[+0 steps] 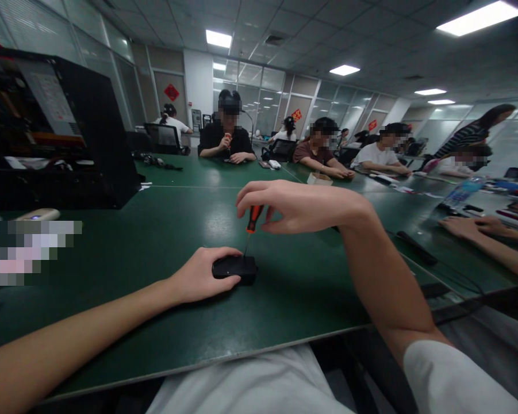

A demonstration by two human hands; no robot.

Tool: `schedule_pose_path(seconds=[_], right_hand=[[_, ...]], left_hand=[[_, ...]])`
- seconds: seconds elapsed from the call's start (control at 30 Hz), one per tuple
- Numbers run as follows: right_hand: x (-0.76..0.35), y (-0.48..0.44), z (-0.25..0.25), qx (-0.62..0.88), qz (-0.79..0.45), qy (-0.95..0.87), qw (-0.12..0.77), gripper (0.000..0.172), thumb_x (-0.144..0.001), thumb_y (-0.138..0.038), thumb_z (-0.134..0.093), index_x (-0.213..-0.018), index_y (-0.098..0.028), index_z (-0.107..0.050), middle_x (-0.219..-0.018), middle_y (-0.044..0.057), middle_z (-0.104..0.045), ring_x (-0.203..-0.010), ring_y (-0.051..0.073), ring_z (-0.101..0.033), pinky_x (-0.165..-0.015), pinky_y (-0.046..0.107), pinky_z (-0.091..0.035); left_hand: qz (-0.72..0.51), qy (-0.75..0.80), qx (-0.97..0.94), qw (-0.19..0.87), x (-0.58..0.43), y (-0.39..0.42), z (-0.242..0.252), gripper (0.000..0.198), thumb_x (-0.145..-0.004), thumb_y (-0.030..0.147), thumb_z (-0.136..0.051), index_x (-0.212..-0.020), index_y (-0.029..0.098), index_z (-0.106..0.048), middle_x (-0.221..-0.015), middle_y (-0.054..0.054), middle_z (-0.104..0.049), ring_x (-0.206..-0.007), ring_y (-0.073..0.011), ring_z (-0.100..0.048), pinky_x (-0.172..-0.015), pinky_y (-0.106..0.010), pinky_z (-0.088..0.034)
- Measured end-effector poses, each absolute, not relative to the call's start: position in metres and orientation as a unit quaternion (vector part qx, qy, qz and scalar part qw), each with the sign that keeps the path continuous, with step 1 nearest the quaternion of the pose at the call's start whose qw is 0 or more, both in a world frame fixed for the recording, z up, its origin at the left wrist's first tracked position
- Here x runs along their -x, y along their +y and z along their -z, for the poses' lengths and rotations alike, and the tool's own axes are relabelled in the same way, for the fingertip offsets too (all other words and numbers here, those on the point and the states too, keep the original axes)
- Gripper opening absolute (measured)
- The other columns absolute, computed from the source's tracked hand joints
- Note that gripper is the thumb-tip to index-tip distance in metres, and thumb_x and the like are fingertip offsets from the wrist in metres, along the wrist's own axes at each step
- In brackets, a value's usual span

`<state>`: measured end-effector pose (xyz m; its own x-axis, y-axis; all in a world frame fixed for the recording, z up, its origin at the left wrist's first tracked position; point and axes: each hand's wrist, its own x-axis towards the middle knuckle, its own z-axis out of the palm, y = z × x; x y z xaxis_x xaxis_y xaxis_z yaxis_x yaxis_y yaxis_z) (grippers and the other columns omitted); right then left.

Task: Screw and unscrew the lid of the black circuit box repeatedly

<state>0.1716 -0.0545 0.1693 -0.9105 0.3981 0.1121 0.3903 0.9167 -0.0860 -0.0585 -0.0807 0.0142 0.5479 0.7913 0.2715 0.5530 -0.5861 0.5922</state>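
Note:
A small black rectangular box lies on the green tabletop in front of me. My left hand grips its left end, thumb on the near side and fingers on the far side. Above it, my right hand is closed round the handle of a screwdriver, orange and black. The screwdriver stands nearly upright, its thin shaft running down to the top of the box. Whether the tip sits in a screw is too small to tell.
An open black computer case stands at the left. A black bar-shaped object and a plastic bottle are at the right, near another person's hands. A small open box stands farther back. Several people sit around the green table.

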Motion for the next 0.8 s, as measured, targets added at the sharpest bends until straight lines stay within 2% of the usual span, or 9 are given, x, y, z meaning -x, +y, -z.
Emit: schedule_pose_path(seconds=[0.07, 0.13, 0.17, 0.23, 0.3, 0.47, 0.63, 0.8], right_hand=[[-0.171, -0.054, -0.169, 0.228, -0.024, -0.971, 0.063, 0.024, -0.087, -0.022, -0.066, -0.110, -0.016, -0.067, -0.112, 0.008, -0.068, -0.093, 0.017, -0.065, -0.078, 0.027, -0.047], [-0.171, -0.053, -0.169, 0.248, -0.022, -0.967, 0.055, 0.019, -0.091, -0.025, -0.062, -0.106, -0.016, -0.068, -0.099, 0.007, -0.071, -0.084, 0.016, -0.065, -0.073, 0.027, -0.046], [-0.171, -0.053, -0.169, 0.246, -0.023, -0.968, 0.053, 0.019, -0.091, -0.020, -0.059, -0.108, -0.016, -0.068, -0.099, 0.006, -0.071, -0.084, 0.015, -0.065, -0.072, 0.026, -0.046], [-0.171, -0.053, -0.169, 0.220, -0.028, -0.973, 0.058, 0.031, -0.086, -0.008, -0.057, -0.114, -0.017, -0.066, -0.110, 0.007, -0.069, -0.092, 0.015, -0.064, -0.075, 0.025, -0.046], [-0.172, -0.054, -0.170, 0.202, -0.032, -0.977, 0.066, 0.039, -0.082, -0.004, -0.059, -0.118, -0.017, -0.065, -0.118, 0.007, -0.066, -0.097, 0.015, -0.063, -0.078, 0.024, -0.046], [-0.169, -0.061, -0.173, 0.226, -0.023, -0.971, 0.069, 0.011, -0.090, -0.020, -0.062, -0.097, -0.015, -0.069, -0.091, 0.004, -0.070, -0.080, 0.013, -0.063, -0.071, 0.024, -0.044], [-0.163, -0.064, -0.174, 0.146, -0.041, -0.981, 0.117, 0.009, -0.091, -0.020, -0.061, -0.092, -0.014, -0.068, -0.090, 0.004, -0.071, -0.078, 0.011, -0.062, -0.070, 0.023, -0.043], [-0.159, -0.062, -0.169, 0.132, -0.045, -0.984, 0.111, 0.009, -0.092, -0.019, -0.060, -0.092, -0.014, -0.068, -0.089, 0.004, -0.070, -0.076, 0.011, -0.061, -0.069, 0.022, -0.042]], left_hand=[[-0.263, 0.393, -0.852, 0.226, 0.059, -0.081, -0.014, 0.043, -0.081, 0.034, -0.071, -0.121, 0.018, -0.070, -0.107, -0.005, -0.077, -0.091, -0.0228, -0.072, -0.080, -0.030, -0.053], [-0.260, 0.391, -0.853, 0.227, 0.059, -0.080, -0.013, 0.043, -0.082, 0.035, -0.071, -0.121, 0.019, -0.070, -0.107, -0.005, -0.077, -0.090, -0.0226, -0.072, -0.080, -0.030, -0.053], [-0.260, 0.390, -0.854, 0.226, 0.059, -0.080, -0.013, 0.042, -0.082, 0.034, -0.071, -0.121, 0.019, -0.070, -0.107, -0.005, -0.077, -0.090, -0.0226, -0.072, -0.080, -0.030, -0.053], [-0.263, 0.389, -0.855, 0.221, 0.058, -0.081, -0.013, 0.041, -0.082, 0.033, -0.071, -0.120, 0.018, -0.070, -0.107, -0.006, -0.077, -0.091, -0.0228, -0.072, -0.081, -0.030, -0.053], [-0.265, 0.390, -0.855, 0.218, 0.058, -0.081, -0.014, 0.041, -0.082, 0.032, -0.070, -0.120, 0.017, -0.070, -0.108, -0.006, -0.077, -0.092, -0.0232, -0.072, -0.082, -0.030, -0.053], [-0.267, 0.386, -0.856, 0.219, 0.058, -0.080, -0.012, 0.041, -0.082, 0.034, -0.071, -0.120, 0.018, -0.070, -0.109, -0.005, -0.077, -0.094, -0.0236, -0.072, -0.084, -0.030, -0.053], [-0.270, 0.380, -0.853, 0.237, 0.058, -0.080, -0.012, 0.039, -0.083, 0.033, -0.071, -0.118, 0.018, -0.071, -0.107, -0.004, -0.077, -0.092, -0.0224, -0.072, -0.084, -0.029, -0.053], [-0.273, 0.382, -0.851, 0.235, 0.058, -0.080, -0.012, 0.038, -0.082, 0.034, -0.072, -0.117, 0.019, -0.071, -0.107, -0.004, -0.077, -0.094, -0.0233, -0.072, -0.085, -0.030, -0.053]])
